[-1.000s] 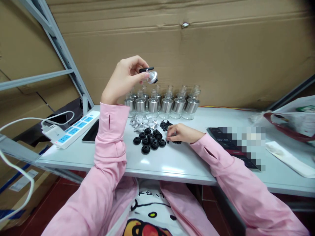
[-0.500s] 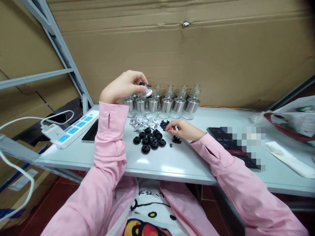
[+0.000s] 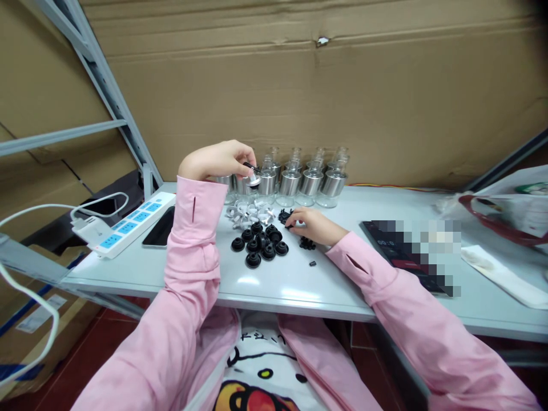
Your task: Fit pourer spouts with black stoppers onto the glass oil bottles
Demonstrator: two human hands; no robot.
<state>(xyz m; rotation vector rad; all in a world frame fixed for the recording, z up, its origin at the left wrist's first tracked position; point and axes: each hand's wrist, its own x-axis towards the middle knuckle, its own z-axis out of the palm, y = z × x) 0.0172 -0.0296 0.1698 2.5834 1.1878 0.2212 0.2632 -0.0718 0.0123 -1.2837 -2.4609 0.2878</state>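
My left hand (image 3: 222,161) is closed around a bottle cap (image 3: 254,180), white with a black lever-like part on top, held in front of the bottles. Behind it stand glass bottles (image 3: 290,181) with steel sleeves, in two rows; the hand hides some of them. My right hand (image 3: 319,226) has its fingertips pinched together at a pile of small black parts (image 3: 284,216); whatever they grip is hidden. White plastic pieces (image 3: 248,214) lie in a heap below the left hand. Nearer me are round black caps (image 3: 260,244). More small black pieces (image 3: 306,243) lie beside the right palm.
One loose black piece (image 3: 312,264) lies apart toward the front. A power strip (image 3: 132,224) and a dark phone (image 3: 158,229) are on the left. To the right lie a tablet (image 3: 385,244), partly blurred out, a white strip (image 3: 505,277) and a clear bag (image 3: 509,211).
My left hand has come down a little with the cap. My right hand has shifted slightly left, and the loose black piece has moved right and toward me.
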